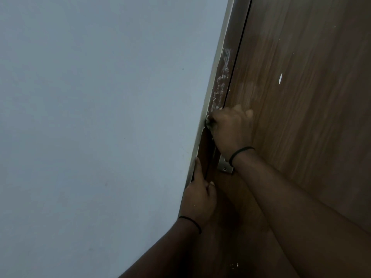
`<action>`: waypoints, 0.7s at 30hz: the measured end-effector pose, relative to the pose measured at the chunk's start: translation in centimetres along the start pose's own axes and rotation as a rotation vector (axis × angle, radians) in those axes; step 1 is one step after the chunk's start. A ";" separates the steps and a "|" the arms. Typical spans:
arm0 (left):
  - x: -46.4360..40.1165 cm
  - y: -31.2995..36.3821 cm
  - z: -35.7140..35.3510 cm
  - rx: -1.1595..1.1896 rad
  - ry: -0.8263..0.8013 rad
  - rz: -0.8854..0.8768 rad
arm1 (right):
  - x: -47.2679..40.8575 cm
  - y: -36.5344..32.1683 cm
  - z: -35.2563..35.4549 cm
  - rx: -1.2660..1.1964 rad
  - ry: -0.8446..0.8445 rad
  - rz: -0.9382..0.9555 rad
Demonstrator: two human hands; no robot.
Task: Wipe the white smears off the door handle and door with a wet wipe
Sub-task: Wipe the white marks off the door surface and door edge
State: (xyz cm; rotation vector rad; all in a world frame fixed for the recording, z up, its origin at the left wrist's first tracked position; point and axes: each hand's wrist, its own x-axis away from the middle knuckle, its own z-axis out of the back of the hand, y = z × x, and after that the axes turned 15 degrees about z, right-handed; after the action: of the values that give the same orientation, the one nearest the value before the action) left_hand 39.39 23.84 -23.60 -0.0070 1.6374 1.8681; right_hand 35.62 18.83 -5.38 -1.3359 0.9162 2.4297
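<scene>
Here I have my right hand (pixel 230 127) clenched around the balled wet wipe (pixel 209 123), pressing it onto the smeared door frame (pixel 222 77) beside the door (pixel 301 97), while my left hand (pixel 198 199), fingers extended, steadies against the frame edge for leverage.

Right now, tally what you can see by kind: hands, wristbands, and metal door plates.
Hands: 2, the left hand and the right hand
Black wristbands: 2, left, right
Metal door plates: 1
Total: 5
</scene>
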 end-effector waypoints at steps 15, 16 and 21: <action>-1.7 3.3 0.6 0.055 0.026 -0.022 | -1.0 0.2 0.4 -0.117 -0.021 0.013; -1.8 3.5 0.7 0.056 0.032 -0.023 | -0.4 0.4 0.4 -0.121 -0.063 0.055; -2.6 5.7 1.4 0.021 0.047 -0.039 | -2.9 2.6 1.6 -0.144 0.009 0.019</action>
State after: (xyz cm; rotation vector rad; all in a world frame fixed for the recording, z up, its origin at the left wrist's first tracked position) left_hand 39.35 23.85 -17.17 -0.0744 1.6769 1.8341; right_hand 34.96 18.05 -1.24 -1.3915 0.7717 2.5487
